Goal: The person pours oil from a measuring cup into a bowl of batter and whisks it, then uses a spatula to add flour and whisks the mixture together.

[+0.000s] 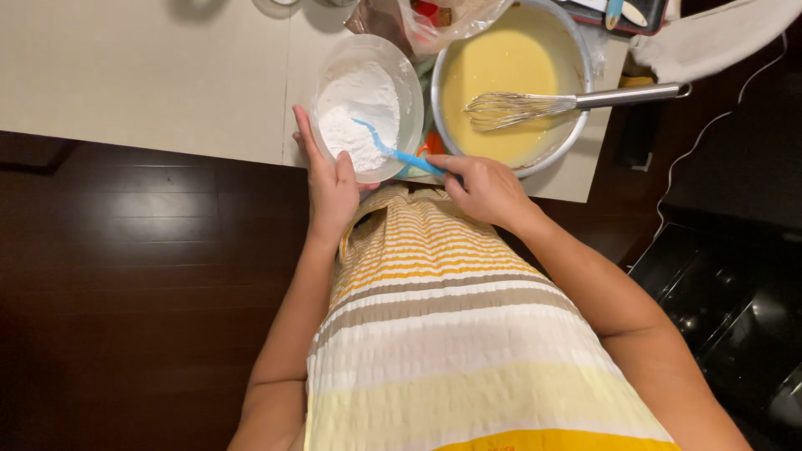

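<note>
The right hand (483, 189) is pinching the handle of a blue spoon (399, 154), fingers curled tight around its near end, while the scoop end is digging into the white powder (359, 113). The left hand (327, 179) is cupping the near wall of the clear bowl (401, 79) at about seven o'clock on its rim, palm against the side and fingers stretched out along it, steadying it. That bowl is sitting at the near edge of the pale counter (167, 75), right in front of the person's striped top (443, 326).

To do this scoop well, I'd judge the left hand should be bracing firmly so the light bowl is not sliding, and the spoon should be lifting level and slowly: this powder looks fine, soft and clumpy, the sort that puffs and spills off a shallow spoon.

At three o'clock from the clear bowl, nearly touching it, a round metal bowl (585, 108) is holding a smooth, glossy yellow batter (510, 67). A wire whisk (535, 104) is lying across it, loops in the batter, its shiny steel handle jutting over the rim toward three o'clock. The short hop between the bowls should be helping keep spills down.

At twelve o'clock a crinkled clear plastic bag (451, 21) is slumping between the two bowls. Below the counter the dark wooden floor (125, 250) is showing a polished sheen.
</note>
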